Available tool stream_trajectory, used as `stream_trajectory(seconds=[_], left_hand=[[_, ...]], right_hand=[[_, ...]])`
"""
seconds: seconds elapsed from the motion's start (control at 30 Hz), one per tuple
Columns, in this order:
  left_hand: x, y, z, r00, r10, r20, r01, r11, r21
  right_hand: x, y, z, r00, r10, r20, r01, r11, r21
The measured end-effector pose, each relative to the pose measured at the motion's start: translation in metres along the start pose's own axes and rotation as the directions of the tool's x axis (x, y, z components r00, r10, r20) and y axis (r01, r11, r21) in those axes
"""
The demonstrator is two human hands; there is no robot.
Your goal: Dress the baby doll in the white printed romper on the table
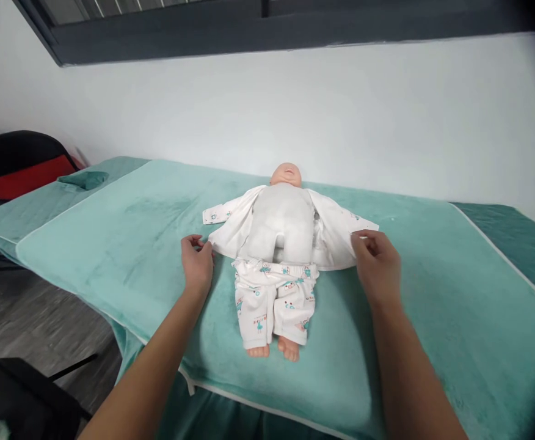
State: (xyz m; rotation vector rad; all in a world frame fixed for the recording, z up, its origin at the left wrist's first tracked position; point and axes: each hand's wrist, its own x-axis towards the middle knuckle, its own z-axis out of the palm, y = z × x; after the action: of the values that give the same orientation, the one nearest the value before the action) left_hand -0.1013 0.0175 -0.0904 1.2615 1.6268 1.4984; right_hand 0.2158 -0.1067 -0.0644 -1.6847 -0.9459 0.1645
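Observation:
A baby doll (280, 214) lies on its back with its head toward the wall. Its white jacket (336, 229) is spread wide, baring the pale cloth torso. My left hand (197, 261) pinches the jacket's front edge on the left side. On the right side, my right hand (377, 263) pinches the other front edge, and both flaps are drawn outward. Printed white pants (274, 293) cover the doll's legs, with the waistband down around the upper legs. Two bare doll feet (288, 348) stick out below the cuffs.
A green cloth-covered bed (148, 269) carries the doll and runs along a white wall (249, 116). At the far left stands a black and red chair (24, 165). A black object with a yellow label (20, 397) is at lower left, beside the bed.

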Motion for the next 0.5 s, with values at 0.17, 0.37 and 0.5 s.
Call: stream_trajectory(seconds=[0.17,0.37,0.5], left_hand=[[-0.018,0.015,-0.005,0.910,0.231,0.344,-0.257,0.966,0.034],[-0.031,0.027,-0.021,0.700,0.140,0.700,-0.066,0.989,-0.132],[-0.035,0.029,-0.029,0.694,0.067,0.716,0.056,0.988,-0.146]], right_hand=[[-0.018,-0.020,0.019,0.832,-0.203,0.516,0.028,0.945,0.327],[-0.017,-0.022,0.012,0.649,-0.363,0.669,0.106,0.914,0.392],[-0.019,-0.019,0.011,0.626,-0.411,0.663,0.180,0.903,0.390]])
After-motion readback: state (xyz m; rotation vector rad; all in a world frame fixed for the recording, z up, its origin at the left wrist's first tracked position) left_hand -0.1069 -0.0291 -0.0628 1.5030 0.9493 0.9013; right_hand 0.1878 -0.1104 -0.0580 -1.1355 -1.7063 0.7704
